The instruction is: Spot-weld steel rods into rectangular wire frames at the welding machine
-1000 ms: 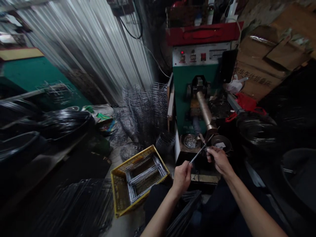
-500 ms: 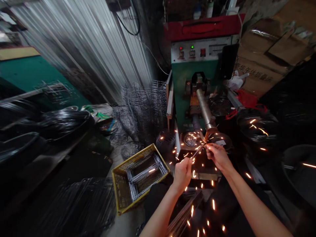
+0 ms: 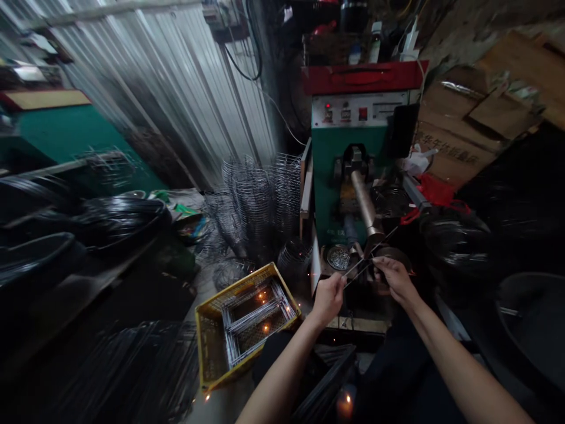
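Note:
My left hand [image 3: 329, 299] is closed on the near end of thin metal wires [image 3: 356, 268], which run up and to the right past the welding machine's electrode tip. My right hand [image 3: 396, 280] pinches at the wires' other side, just right of that tip; exactly what lies between its fingertips is too small to make out. Above both hands, a thick metal arm [image 3: 364, 201] reaches forward from the green spot welder [image 3: 329, 168]. A round dish of small metal pieces [image 3: 339, 258] sits left of the tip.
To the left stands a yellow plastic crate [image 3: 205, 341] with rectangular wire frames [image 3: 256, 316] inside. Stacks of wire baskets [image 3: 253, 197] rise behind it. Cardboard boxes [image 3: 454, 132] lean at the right. Dark bundled wire [image 3: 326, 377] lies below my hands.
The shower of bright sparks has died down to a few glowing specks. The green lamp on the welder has gone out. The view has tilted up slightly, and the wires now show apart from the tip.

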The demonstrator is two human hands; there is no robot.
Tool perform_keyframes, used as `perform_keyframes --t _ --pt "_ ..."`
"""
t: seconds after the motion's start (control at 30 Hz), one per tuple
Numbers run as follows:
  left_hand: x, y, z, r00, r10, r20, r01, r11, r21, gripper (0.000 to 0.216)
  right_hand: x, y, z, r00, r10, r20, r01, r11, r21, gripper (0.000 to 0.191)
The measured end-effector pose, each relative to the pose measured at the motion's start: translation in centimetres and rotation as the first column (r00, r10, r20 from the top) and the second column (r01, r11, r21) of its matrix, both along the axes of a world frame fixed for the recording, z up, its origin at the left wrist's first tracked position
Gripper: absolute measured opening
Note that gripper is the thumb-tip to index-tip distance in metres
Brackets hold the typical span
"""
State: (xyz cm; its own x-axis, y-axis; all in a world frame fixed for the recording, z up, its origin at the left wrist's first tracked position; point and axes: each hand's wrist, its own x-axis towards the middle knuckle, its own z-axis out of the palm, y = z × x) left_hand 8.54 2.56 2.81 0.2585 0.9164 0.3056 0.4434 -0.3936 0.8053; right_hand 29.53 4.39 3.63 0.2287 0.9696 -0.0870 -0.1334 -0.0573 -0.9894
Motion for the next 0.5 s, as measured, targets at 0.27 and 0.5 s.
perform_keyframes --t 0.27,0.5 --pt "-0.2 0.4 0.2 0.997 -0.022 -0.072 0.02 0.999 -0.031 0.033 0.2 -0.7 0.8 0.999 0.044 -0.032 -0.047 0.994 -0.1 0.039" --pt "-0.8 -0.2 0.7 0.985 -0.093 -0.144 0.092 0.996 -0.013 0.028 0.0 -10.2 -2.7 0.873 0.415 0.256 -0.343 0.895 -0.285 0.043"
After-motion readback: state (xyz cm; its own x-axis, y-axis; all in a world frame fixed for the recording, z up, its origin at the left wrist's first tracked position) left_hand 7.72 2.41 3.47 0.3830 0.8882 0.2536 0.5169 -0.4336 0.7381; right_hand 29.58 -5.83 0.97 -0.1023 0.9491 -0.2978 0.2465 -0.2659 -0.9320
